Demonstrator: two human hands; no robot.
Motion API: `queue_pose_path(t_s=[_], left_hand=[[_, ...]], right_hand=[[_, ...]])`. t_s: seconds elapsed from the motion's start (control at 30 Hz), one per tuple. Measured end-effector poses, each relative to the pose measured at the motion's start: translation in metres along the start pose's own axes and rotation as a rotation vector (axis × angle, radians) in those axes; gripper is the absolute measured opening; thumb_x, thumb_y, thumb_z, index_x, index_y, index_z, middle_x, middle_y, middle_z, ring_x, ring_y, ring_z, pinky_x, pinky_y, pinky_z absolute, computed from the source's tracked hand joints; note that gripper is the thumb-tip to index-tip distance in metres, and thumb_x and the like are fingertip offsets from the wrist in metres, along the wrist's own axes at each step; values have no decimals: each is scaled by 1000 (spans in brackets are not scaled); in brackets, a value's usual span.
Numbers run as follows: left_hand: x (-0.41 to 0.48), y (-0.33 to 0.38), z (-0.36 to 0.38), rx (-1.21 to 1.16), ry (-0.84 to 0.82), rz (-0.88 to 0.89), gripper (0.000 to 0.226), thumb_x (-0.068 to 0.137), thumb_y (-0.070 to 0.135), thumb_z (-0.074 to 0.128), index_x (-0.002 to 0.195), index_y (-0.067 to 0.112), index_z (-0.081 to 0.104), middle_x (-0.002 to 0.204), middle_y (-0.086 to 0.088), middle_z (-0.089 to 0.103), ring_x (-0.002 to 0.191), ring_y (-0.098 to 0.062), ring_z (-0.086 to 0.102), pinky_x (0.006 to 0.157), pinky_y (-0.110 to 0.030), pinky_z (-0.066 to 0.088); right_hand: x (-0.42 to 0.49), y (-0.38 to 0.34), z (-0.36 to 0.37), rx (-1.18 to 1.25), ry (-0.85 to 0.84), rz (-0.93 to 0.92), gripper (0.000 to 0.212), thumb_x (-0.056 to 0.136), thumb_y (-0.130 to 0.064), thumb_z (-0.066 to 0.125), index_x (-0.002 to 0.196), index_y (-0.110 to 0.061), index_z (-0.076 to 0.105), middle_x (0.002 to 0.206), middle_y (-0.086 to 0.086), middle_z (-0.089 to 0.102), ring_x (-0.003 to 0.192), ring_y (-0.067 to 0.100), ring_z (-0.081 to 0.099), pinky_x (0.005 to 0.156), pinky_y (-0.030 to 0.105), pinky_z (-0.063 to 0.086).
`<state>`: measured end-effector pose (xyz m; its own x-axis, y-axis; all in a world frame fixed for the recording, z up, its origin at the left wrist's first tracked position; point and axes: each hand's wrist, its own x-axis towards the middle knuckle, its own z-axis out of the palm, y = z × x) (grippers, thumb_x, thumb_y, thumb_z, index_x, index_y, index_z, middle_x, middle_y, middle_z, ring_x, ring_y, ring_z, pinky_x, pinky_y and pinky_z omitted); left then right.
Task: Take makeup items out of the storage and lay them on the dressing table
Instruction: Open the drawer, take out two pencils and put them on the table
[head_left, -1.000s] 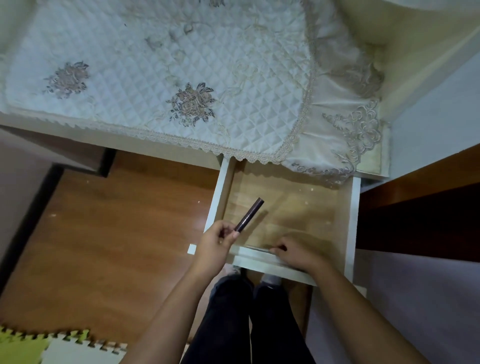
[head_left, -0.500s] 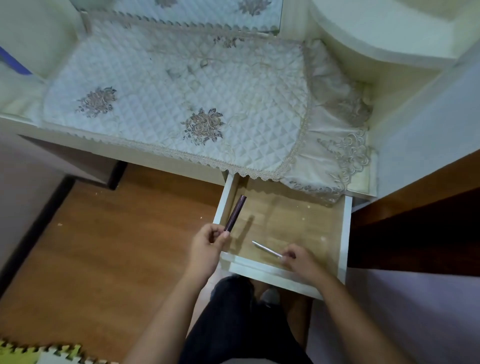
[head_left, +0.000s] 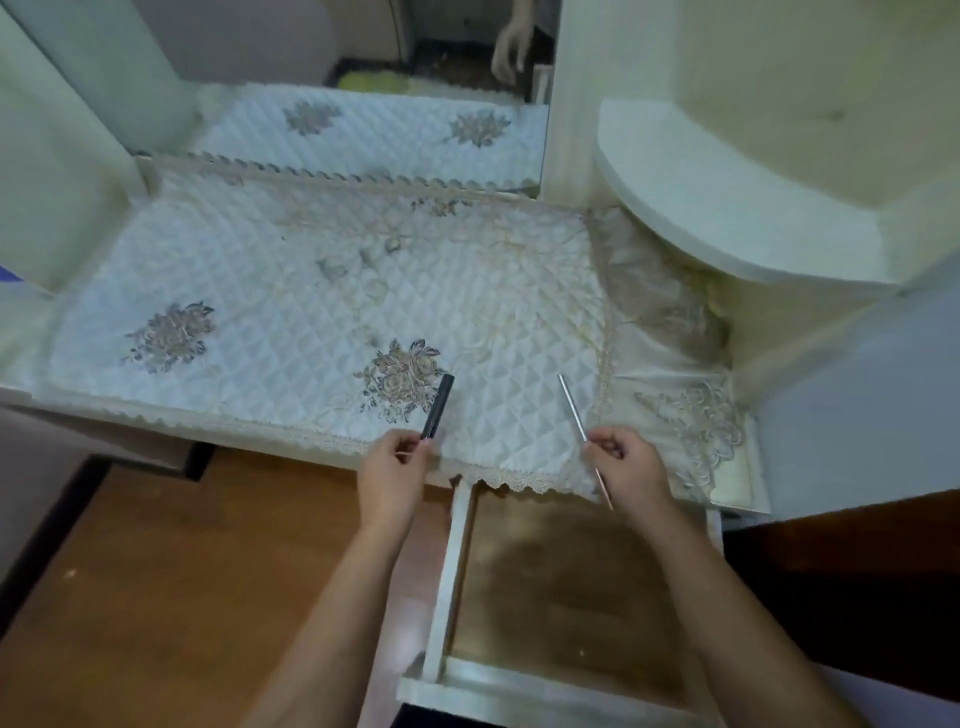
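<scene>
Both hands carry a makeup stick up to the front edge of the tabletop.

The left hand (head_left: 390, 470) pinches the lower end of a dark tube (head_left: 437, 406), which slants up and away over the cloth; the right hand (head_left: 626, 464) grips a thin silver pencil (head_left: 572, 409) near its middle, the tip angled forward and the tail poking out behind the palm. Neither item appears to be resting on the surface yet, so this looks like the laying-down step: the next move calls for lowering each flat onto the quilted cover (head_left: 291, 312) ahead of the hands and letting go. Just behind and below the hands the drawer (head_left: 447, 571) stands pulled out, apparently bare. Nothing blocks the cloth in front; the embroidered flower (head_left: 400, 379) lies just beyond the left hand, a curved shelf (head_left: 727, 208) rises far right, and a mirror (head_left: 363, 130) stands at the back.
</scene>
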<state>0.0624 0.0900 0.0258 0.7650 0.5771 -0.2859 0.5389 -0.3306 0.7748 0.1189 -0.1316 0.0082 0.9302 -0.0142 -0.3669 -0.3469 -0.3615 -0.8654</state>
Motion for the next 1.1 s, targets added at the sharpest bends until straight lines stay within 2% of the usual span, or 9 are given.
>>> queue_pose_path(t_s=[0.17, 0.33, 0.47, 0.6, 0.7, 0.8, 0.9, 1.0, 1.1], left_hand=[[78, 24, 10, 55, 7, 46, 17, 86, 23, 58, 92, 9, 64, 83, -4, 64, 75, -21, 57, 65, -30, 41], [125, 26, 20, 134, 34, 90, 23, 87, 27, 54, 95, 8, 64, 91, -6, 62, 83, -23, 58, 68, -33, 44], [140, 25, 23, 219, 86, 151, 23, 87, 24, 53, 90, 6, 66, 78, -4, 63, 72, -20, 56, 59, -32, 43], [146, 16, 26, 310, 26, 169, 31, 81, 40, 56, 96, 14, 64, 91, -7, 67, 85, -26, 61, 63, -39, 52], [133, 13, 23, 351, 30, 166, 47, 80, 41, 61, 114, 10, 55, 111, -12, 57, 107, -29, 50, 83, -41, 47], [103, 10, 11, 324, 44, 202, 55, 80, 37, 64, 123, 8, 47, 120, -14, 51, 114, -28, 44, 94, -40, 41], [61, -8, -1, 321, -48, 238, 53, 80, 33, 65, 124, 10, 46, 122, -13, 51, 117, -26, 44, 98, -38, 39], [6, -38, -10, 343, -175, 208, 53, 79, 34, 66, 123, 12, 47, 121, -9, 52, 118, -23, 46, 97, -34, 39], [-51, -75, -13, 392, -295, 158, 54, 78, 39, 65, 124, 16, 48, 125, -4, 52, 119, -19, 45, 100, -32, 39]], right_hand=[[64, -40, 34, -128, 29, 4, 6, 83, -11, 57, 86, -16, 58, 73, -7, 53, 69, 11, 51, 56, 16, 38], [105, -54, 58, -234, 59, 28, 10, 85, -14, 56, 94, -11, 59, 84, 0, 58, 66, 13, 52, 45, 18, 35], [118, -51, 65, -277, 132, 2, 3, 82, -18, 59, 84, -19, 57, 80, -2, 58, 78, 21, 58, 65, 27, 41], [119, -48, 66, -310, 130, -17, 11, 81, -18, 61, 91, -14, 59, 84, -1, 57, 79, 19, 55, 72, 28, 42], [113, -45, 60, -290, 132, -41, 25, 79, -20, 65, 100, -9, 59, 93, 6, 57, 82, 20, 56, 75, 30, 45], [92, -37, 46, -254, 130, -42, 30, 80, -23, 65, 107, -11, 56, 101, 3, 51, 85, 17, 54, 76, 30, 47], [54, -22, 30, -217, 116, -65, 30, 83, -18, 62, 111, -10, 54, 106, -1, 45, 90, 14, 52, 80, 24, 43], [9, 1, 18, -228, 63, -101, 31, 83, -15, 61, 113, -8, 56, 106, -1, 47, 95, 16, 53, 89, 29, 47], [-34, 31, 9, -291, -56, -120, 34, 82, -22, 62, 115, -16, 55, 111, -8, 49, 102, 10, 52, 91, 28, 45]])
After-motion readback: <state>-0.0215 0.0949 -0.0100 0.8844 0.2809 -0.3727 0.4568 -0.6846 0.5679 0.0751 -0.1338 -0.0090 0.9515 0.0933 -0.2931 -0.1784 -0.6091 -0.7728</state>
